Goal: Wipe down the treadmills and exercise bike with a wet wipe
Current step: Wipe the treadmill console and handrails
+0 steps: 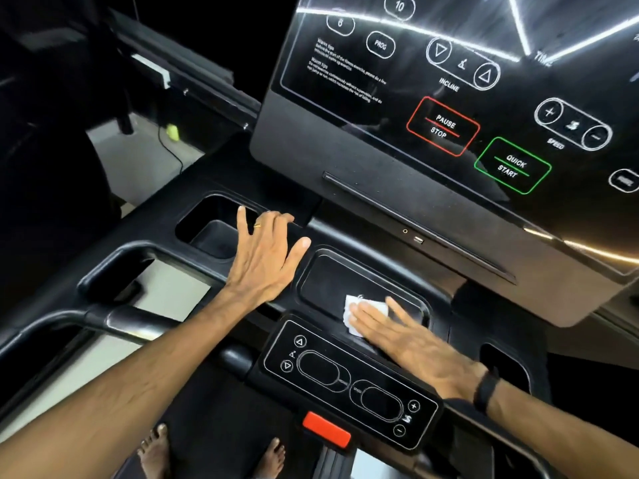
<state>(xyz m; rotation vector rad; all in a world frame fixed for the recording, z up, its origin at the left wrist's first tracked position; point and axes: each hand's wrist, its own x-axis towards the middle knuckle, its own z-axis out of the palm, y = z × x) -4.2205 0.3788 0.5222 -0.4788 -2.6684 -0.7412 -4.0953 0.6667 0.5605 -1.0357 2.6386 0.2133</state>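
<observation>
The treadmill (pixel 345 219) fills nearly everything I see, and much of it is cut off: its big glossy screen (pixel 449 81) runs out past the top and right edges, with light streaks glaring across it so that the small print at its left is too blurred to read. The room to the left is mostly black, and I cannot make out what stands there. Below the screen, the deep cup holder (pixel 211 229) on the left is dark inside, and my left hand (pixel 266 257) covers its right rim. That hand lies flat with the fingers spread, palm down on the black surface between the cup holder and the shallow tray (pixel 345 274) in the middle. My right hand (pixel 401 337) is also flat, fingers straight and close together, pressing the wet wipe (pixel 356 309) down at the near edge of the tray. Most of the wipe is hidden under my fingers; only its white crumpled left part sticks out beyond my fingertips. Just below my right hand sits the small control panel (pixel 345 382), partly covered by my palm, and the red safety key (pixel 326 428) lies under that.
</observation>
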